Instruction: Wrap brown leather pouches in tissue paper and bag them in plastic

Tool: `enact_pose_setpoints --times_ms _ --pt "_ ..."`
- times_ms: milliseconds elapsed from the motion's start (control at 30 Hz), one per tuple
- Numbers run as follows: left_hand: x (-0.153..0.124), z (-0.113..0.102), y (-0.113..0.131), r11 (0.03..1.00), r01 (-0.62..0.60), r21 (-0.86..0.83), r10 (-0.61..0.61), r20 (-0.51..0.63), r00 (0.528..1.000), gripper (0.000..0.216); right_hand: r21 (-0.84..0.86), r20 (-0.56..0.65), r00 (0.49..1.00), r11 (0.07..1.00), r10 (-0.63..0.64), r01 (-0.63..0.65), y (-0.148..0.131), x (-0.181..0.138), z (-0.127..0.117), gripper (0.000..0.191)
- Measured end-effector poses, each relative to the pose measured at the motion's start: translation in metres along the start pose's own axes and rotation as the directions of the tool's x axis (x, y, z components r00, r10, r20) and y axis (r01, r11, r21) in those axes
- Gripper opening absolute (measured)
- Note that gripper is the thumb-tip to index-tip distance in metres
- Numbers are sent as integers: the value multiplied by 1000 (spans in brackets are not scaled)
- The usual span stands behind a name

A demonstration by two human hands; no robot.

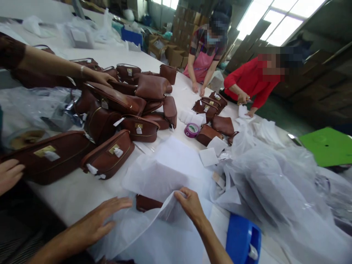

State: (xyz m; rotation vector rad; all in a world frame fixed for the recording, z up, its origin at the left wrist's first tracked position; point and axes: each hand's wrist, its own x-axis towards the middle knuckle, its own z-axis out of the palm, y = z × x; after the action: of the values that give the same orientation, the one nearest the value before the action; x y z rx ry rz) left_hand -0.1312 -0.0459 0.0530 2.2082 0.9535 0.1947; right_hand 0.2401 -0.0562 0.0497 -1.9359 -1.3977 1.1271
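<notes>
My right hand (189, 205) pinches the raised edge of a thin white wrapping sheet (154, 231) between thumb and fingers. Under the sheet lies a brown handbag (148, 203); only a dark strip of it shows, the rest is covered. To the left of that bag, my left hand (103, 220) is open, fingers stretched towards it and thumb apart, with nothing in it. Behind both hands, more white sheet (170, 157) is spread over the table. A finished-looking brown handbag with a gold clasp (110, 154) stands just beyond my left hand.
Several brown handbags (154, 86) are heaped at the left, where a co-worker's hand (103, 77) rests; another person's hand (9, 176) is at the left edge. A purple tape roll (191, 130), clear plastic bags (275, 190) and a blue object (243, 238) lie right. Two people work opposite.
</notes>
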Motion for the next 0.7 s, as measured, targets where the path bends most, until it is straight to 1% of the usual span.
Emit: enact_pose_setpoints --times_ms 100,167,200,233,300,367,400,433,467,500,533,567,600,633,667,700 --pt "-20 32 -11 986 -27 167 39 -68 997 86 12 4 1000 1000 9 -9 0 -1 -1 29" --pt "-22 55 -12 980 -21 198 49 -136 990 87 20 10 1000 1000 15 -15 0 0 -1 29" --pt "-20 66 -12 981 -26 191 61 -181 982 82 22 12 1000 1000 19 -19 0 0 0 29" --pt "-17 74 -13 984 -46 173 86 -227 970 72 24 13 1000 999 23 -23 0 0 0 29" --pt "-9 83 -17 984 -132 116 162 -298 941 46 27 18 999 999 30 -31 2 1 0 29" --pt "1 79 -17 978 -207 8 196 -350 916 24 31 30 999 999 35 -36 5 2 0 30" --pt "5 74 -15 976 -208 -70 169 -363 916 21 33 37 999 999 38 -39 6 2 0 31" --pt "10 66 -12 973 -163 -165 94 -365 926 22 36 46 998 998 40 -42 9 2 0 33" --pt "14 59 -7 961 -74 -267 -26 -353 935 25 39 56 998 998 43 -45 11 2 -1 35" --pt "17 51 -3 926 52 -373 -183 -325 928 30 42 66 997 998 47 -50 13 2 -1 37" --pt "19 45 1 865 172 -470 -335 -288 897 35 44 77 996 997 54 -58 15 2 -2 40" --pt "20 40 3 790 266 -553 -460 -247 853 40 44 91 994 997 65 -69 17 3 -2 42" --pt "19 38 4 716 326 -618 -552 -214 806 45 43 105 991 996 78 -83 18 3 -3 43" --pt "15 39 2 659 347 -667 -604 -193 774 50 41 119 988 994 94 -99 19 3 -3 45" --pt "8 42 0 625 343 -701 -624 -184 760 56 38 131 985 993 110 -115 20 2 -4 47" --pt "0 46 -4 611 323 -722 -616 -177 768 63 35 138 983 991 123 -129 20 2 -4 48"
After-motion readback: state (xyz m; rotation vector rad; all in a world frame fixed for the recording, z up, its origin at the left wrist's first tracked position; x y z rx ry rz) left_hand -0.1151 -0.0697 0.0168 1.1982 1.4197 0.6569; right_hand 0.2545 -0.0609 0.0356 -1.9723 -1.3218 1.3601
